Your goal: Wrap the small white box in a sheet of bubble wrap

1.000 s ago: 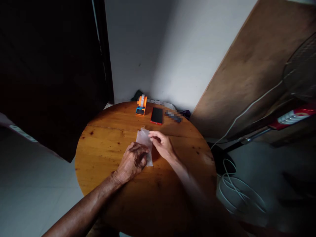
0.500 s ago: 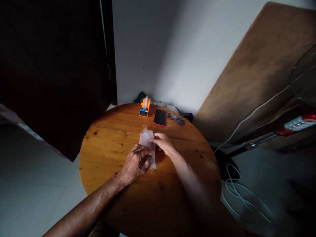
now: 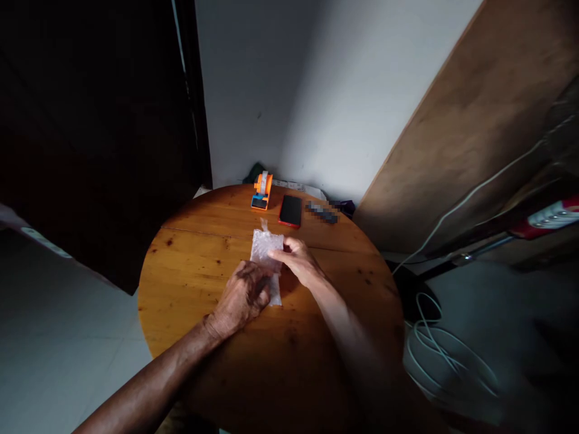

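Between my hands is a piece of bubble wrap (image 3: 265,244), whitish and see-through, over the middle of the round wooden table (image 3: 190,283). A clear strip, like tape, sticks out from its far edge. My right hand (image 3: 296,259) pinches its right side, thumb on top and fingers underneath. My left hand (image 3: 246,292) is closed on the near part, with its fingertips partly hidden. Below the left fingers the bubble wrap's lower end hangs out toward me. Whether anything lies inside the wrap I cannot tell.
At the table's far side stand an orange tape dispenser (image 3: 262,190) and a phone (image 3: 290,211) with a red edge. Right of the phone lies a blurred-out dark object (image 3: 322,212). A fan pole (image 3: 438,269) and a loose white cable (image 3: 434,337) are on the right.
The bubble wrap's far part has opened wider and tilted up toward me. My right thumb has moved onto its face. The whole view has shifted slightly.
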`<state>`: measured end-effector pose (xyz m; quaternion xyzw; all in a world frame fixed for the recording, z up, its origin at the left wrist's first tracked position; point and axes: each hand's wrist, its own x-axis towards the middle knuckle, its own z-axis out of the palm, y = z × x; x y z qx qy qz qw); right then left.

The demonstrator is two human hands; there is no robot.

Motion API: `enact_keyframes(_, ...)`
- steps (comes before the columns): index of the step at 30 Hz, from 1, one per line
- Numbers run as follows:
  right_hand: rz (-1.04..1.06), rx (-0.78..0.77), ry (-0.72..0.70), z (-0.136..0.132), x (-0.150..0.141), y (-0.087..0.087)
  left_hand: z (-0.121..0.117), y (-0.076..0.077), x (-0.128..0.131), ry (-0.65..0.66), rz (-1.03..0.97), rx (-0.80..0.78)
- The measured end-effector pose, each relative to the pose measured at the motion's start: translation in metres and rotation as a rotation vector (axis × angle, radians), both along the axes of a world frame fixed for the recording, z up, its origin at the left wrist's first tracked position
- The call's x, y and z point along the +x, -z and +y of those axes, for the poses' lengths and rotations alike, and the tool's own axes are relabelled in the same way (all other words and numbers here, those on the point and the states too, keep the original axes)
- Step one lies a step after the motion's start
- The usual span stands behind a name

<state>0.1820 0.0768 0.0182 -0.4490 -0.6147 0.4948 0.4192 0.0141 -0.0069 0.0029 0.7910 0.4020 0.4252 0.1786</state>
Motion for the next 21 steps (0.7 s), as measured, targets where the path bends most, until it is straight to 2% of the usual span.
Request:
enact_keyframes(4,-0.070,0.002,-0.076,-0.011,0.000,-0.019,-0.001,0.000,-0.001,-0.039,0.007,0.050)
enact_keyframes(9,-0.282,0.125,-0.118,-0.032,0.000,-0.038,-0.004,0.002,-0.002,-0.169,0.052,0.049)
enact_keyframes(12,-0.390,0.226,-0.111,-0.049,0.002,-0.038,-0.006,0.003,-0.001,-0.295,0.095,0.016)
enact_keyframes(15,-0.451,0.322,-0.119,-0.066,0.006,-0.032,-0.009,0.002,-0.001,-0.395,0.059,-0.026)
enact_keyframes(17,-0.444,0.397,-0.135,-0.075,0.009,-0.026,-0.011,0.002,-0.002,-0.369,0.012,-0.045)
enact_keyframes(21,-0.421,0.577,-0.145,-0.092,0.013,-0.013,-0.008,0.005,-0.005,-0.182,-0.040,-0.086)
